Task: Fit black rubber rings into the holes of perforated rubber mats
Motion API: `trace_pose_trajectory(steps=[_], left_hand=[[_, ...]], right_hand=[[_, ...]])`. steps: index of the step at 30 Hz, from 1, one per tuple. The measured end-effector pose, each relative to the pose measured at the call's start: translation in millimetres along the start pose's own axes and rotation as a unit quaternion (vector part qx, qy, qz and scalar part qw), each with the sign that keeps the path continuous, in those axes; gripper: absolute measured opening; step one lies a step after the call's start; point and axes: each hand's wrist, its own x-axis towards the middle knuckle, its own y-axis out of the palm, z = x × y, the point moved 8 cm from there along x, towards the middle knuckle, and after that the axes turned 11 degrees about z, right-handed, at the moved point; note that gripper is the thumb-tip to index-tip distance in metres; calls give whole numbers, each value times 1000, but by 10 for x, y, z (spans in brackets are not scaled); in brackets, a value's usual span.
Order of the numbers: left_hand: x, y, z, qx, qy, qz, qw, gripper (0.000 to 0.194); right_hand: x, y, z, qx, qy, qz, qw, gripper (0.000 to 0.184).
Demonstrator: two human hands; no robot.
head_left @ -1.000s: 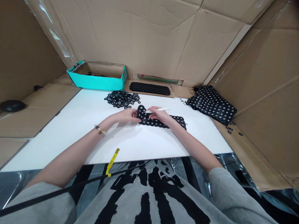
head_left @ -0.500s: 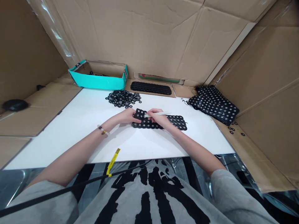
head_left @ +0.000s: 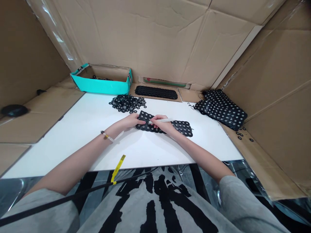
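Note:
A black perforated rubber sheet (head_left: 181,128) with rows of pale round dots lies flat on the white table, under both hands. My left hand (head_left: 131,120) grips its left end, fingers across the edge. My right hand (head_left: 162,124) sits just beside it, holding a thin white pen-like stick (head_left: 166,120) with its tip down at the sheet. The hands cover the sheet's middle. A pile of loose black rubber rings (head_left: 127,103) lies just beyond my left hand.
A stack of dotted black sheets (head_left: 221,108) sits at the table's far right corner. Beyond the table stand a teal-sided cardboard box (head_left: 102,87) and a black sheet (head_left: 155,92) on cardboard. Cardboard walls surround the white table (head_left: 73,152). A yellow tag (head_left: 118,168) hangs near its front edge.
The sheet, bent up between my hands a second ago, now lies flatter on the table. My right hand has moved down and brought the white stick onto the sheet.

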Motion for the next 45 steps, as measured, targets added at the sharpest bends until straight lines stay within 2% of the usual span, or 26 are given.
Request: trace_pose_trajectory(steps=[5, 10, 13, 17, 20, 27, 30, 34, 38, 41, 44, 45], left_hand=[[-22, 42, -11, -64, -17, 40, 997, 41], [-53, 47, -62, -20, -23, 69, 997, 36], [-52, 18, -125, 64, 12, 81, 995, 39], [-73, -1, -207, 200, 62, 98, 973, 47], [-73, -17, -215, 230, 71, 88, 967, 48], [-37, 24, -200, 139, 76, 95, 983, 44], [-27, -14, -152, 92, 46, 64, 993, 38], [-30, -68, -70, 25, 15, 17, 999, 35], [-37, -108, -34, 16, -5, 3, 1000, 34], [-42, -101, -43, 10, -14, 18, 1000, 31], [-50, -14, -79, -14, -1, 62, 998, 30], [-58, -14, -95, -22, 7, 56, 998, 30]], right_hand=[[-71, 57, 92, -87, -33, -17, 995, 16], [-59, 90, 153, -157, -60, -40, 985, 16], [-29, 57, 88, -113, -32, -39, 992, 16], [-10, 53, 12, -20, 5, -10, 1000, 15], [-22, 79, 31, -18, 4, 5, 1000, 13], [-33, 126, 46, -69, -22, 21, 997, 16], [-62, 143, 81, -90, -50, 22, 994, 18], [-120, 178, 194, -182, -99, 0, 978, 18], [-97, 200, 213, -231, -98, -17, 968, 17], [-65, 204, 203, -247, -99, -26, 964, 17], [-61, 208, 202, -257, -108, -38, 960, 17], [-64, 204, 205, -259, -112, -43, 959, 17]])
